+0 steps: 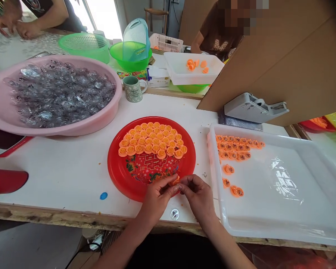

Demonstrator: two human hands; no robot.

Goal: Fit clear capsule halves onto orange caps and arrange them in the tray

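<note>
My left hand (159, 194) and my right hand (197, 192) meet over the lower right rim of a round red tray (117, 179). Between their fingertips they pinch a small orange piece (176, 181), partly covered by the fingers. Rows of round orange pieces (149, 140) fill the upper half of the red tray, above its printed pattern. To the right, a white rectangular tray (268, 213) bears orange pieces with dark marks (233, 147) along its left side. A small clear disc (174, 214) lies on the table just below my hands.
A pink basin (95, 127) of clear wrapped pieces stands at left, a mug (134, 89) behind the red tray. A tape dispenser (252, 108) sits by a cardboard panel (282, 67). A blue disc (103, 195) lies near the front edge. Two people are across the table.
</note>
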